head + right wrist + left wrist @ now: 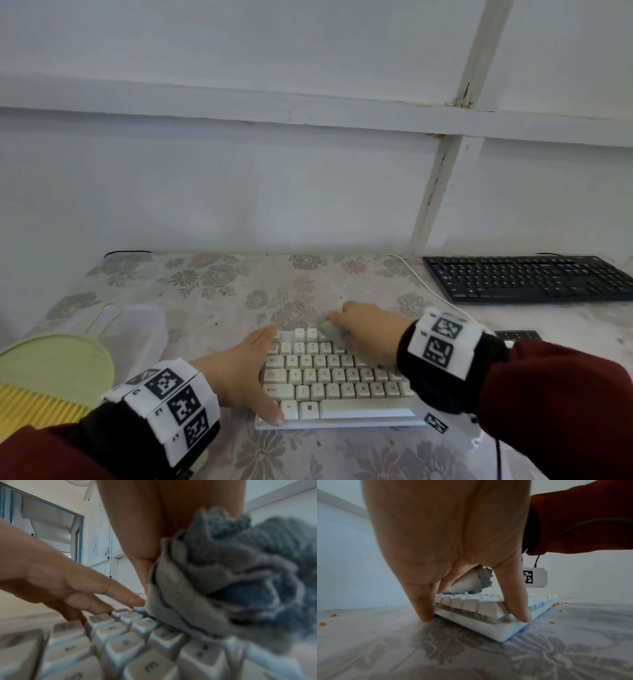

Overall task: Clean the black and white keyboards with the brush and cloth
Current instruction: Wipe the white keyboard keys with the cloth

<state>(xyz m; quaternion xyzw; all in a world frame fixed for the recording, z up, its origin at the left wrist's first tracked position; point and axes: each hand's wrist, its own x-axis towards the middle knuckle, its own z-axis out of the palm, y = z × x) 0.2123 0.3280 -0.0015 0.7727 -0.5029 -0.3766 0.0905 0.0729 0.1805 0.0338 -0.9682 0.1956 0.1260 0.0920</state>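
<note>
Left hand [251,371] lies against the left end of the white keyboard [342,380], fingers straight and together along its end edge, thumb at the near corner; spread rather than curled, it holds nothing, and reads as a brace so the board does not slide under wiping; in the left wrist view a fingertip [424,616] touches the table cover [436,660] just beside the case, and the thumb sits on the case's near corner.

Right hand [368,334] is bunched over the upper key rows, fingers curled round the grey cloth [231,588]; the cloth is crumpled into a wad (more bulk to press between caps, probably), its lower folds touching the keys just ahead of the left fingertips.

Materials: cloth is soft, napped, microfibre-like, with a scalloped edge; keycaps are hard, smooth plastic, off-white, tall and sculpted with deep gaps between them, over a glossy white case; table cover is a smooth floral sheet with small tan crumbs scattered on it beside the board.

The black keyboard [527,279] lies flat, low-profile, well beyond and to the right of the right hand, untouched by either hand. Left of the left wrist: a pale green dustpan-like piece [58,363] and yellow bristles [37,404], likely the brush; a clear plastic box [137,329] beyond it.
</note>
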